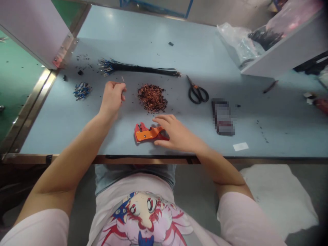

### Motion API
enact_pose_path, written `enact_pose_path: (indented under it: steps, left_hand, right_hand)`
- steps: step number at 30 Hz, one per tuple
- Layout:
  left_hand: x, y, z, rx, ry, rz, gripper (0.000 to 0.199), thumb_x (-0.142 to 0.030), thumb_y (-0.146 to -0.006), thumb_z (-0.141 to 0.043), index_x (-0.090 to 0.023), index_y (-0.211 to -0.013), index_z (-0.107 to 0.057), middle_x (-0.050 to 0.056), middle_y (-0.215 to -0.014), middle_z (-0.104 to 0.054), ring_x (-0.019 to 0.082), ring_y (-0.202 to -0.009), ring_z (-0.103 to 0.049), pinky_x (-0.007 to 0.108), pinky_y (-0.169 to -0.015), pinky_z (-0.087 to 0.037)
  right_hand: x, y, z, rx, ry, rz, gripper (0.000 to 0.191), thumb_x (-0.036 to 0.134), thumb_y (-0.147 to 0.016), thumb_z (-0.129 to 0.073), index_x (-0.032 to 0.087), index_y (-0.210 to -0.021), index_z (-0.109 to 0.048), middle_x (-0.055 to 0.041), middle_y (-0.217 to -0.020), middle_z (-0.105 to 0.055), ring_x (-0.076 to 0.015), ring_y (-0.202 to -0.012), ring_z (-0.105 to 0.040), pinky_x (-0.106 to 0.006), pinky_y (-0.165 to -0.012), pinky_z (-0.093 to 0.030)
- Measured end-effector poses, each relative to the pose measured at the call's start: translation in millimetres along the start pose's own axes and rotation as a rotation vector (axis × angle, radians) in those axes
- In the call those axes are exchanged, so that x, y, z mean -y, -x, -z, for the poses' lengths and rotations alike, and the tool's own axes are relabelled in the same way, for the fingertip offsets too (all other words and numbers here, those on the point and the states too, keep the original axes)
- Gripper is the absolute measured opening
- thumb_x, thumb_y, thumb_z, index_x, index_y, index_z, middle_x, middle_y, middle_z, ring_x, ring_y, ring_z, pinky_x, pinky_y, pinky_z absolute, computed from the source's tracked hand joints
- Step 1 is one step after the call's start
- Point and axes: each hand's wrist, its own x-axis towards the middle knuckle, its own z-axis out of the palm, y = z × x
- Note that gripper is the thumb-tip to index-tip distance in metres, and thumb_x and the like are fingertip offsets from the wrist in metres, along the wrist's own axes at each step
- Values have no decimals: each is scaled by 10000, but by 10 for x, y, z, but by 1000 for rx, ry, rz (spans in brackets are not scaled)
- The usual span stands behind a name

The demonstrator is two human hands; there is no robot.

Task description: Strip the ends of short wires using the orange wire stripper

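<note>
My left hand [112, 97] is closed in a pinch beside the copper pile, and a thin, pale wire end [123, 79] sticks up past its fingertips. The rest of that piece is hidden by the fingers. An orange and red wire stripper [145, 134] lies near the front edge of the table, jaws to the left. Around its handles my right hand [175, 134] is spread, thumb and fingers apart. Behind my hands lies a bundle of black wires [143, 69] with blue and metal ends at the left. A heap of short copper-coloured scraps [152, 98] sits between the hands.
Left of my left hand is a small pile of blue-and-metal terminals [82, 91]. Black-handled scissors [196, 91] and a blurred-out dark phone-like object [223, 117] lie to the right. A white label [240, 146] is near the front edge. Shelf panels [279, 54] with plastic bags [239, 42] stand at the back right.
</note>
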Motion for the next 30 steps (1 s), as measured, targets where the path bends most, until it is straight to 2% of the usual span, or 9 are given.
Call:
enact_pose_path:
  steps: [2, 5, 8, 11, 15, 19, 21, 26, 30]
  left_hand:
    - [64, -142, 35, -117, 44, -18, 100, -170, -803, -574, -185, -800, -475, -17, -790, -543, 64, -556, -441, 243, -450, -200]
    - [197, -225, 60, -222, 141, -71, 163, -161, -756, -652, -189, -778, -493, -41, -691, -491, 69, -550, -411, 254, -459, -211]
    - [312, -199, 82, -181, 214, -69, 161, -153, -711, -680, -183, -762, -531, -54, -625, -461, 63, -539, -390, 243, -465, -212]
    - [337, -126, 113, -98, 270, -32, 106, -127, -687, -643, -174, -742, -566, -55, -579, -476, 59, -482, -385, 227, -438, -216]
    - [250, -13, 126, 18, 375, 43, 122, -129, -633, -665, -162, -718, -584, -52, -547, -496, 54, -437, -389, 198, -399, -237]
    - [175, 87, 96, 146, 457, 136, 159, -164, -621, -708, -154, -738, -601, -44, -560, -511, 53, -460, -411, 165, -387, -243]
    - [168, 121, 80, 193, 467, 164, 172, -191, -638, -721, -155, -751, -596, -33, -625, -549, 44, -472, -421, 153, -386, -244]
    - [193, 188, 40, 297, 504, 212, 208, -268, -696, -731, -179, -793, -569, -53, -632, -540, 29, -442, -388, 134, -379, -212]
    - [191, 334, -45, 352, 510, 292, 237, -309, -710, -737, -183, -777, -548, -68, -592, -510, 20, -406, -336, 136, -370, -158]
  right_hand:
    - [-8, -17, -62, 75, 105, -63, 710, 412, -739, -732, 120, -1333, -475, -186, -1319, -514, -345, -1195, -454, -513, -986, -423]
    - [-15, -53, -122, 122, 202, -129, 582, 383, -741, -728, 138, -1241, -559, -162, -1175, -576, -325, -1077, -500, -479, -908, -453]
    - [-30, -94, -131, 150, 202, -123, 420, 371, -749, -709, 143, -1094, -637, -129, -1020, -612, -282, -933, -540, -434, -829, -469]
    - [-66, -113, -81, 90, 96, -111, 331, 318, -733, -706, 132, -1004, -660, -117, -976, -628, -262, -897, -562, -408, -808, -471]
    - [-133, -77, 59, -57, -351, -185, 343, 278, -710, -742, 154, -1017, -654, -91, -1008, -631, -215, -878, -594, -360, -803, -487]
    - [-162, -20, 124, -28, -976, -264, 369, 373, -800, -689, 199, -1122, -643, -81, -1075, -658, -235, -990, -621, -390, -883, -481]
    - [-154, -21, 76, -32, -1242, -371, 354, 402, -843, -642, 205, -1136, -647, -91, -1104, -666, -250, -1008, -640, -416, -886, -494]
    - [-130, -112, -144, -167, -1593, -667, 308, 401, -843, -620, 167, -1039, -663, -95, -1028, -693, -209, -836, -676, -380, -792, -544]
    - [-94, -148, -219, -83, -1817, -685, 319, 391, -850, -613, 152, -1062, -621, -71, -953, -680, -180, -770, -655, -379, -725, -572]
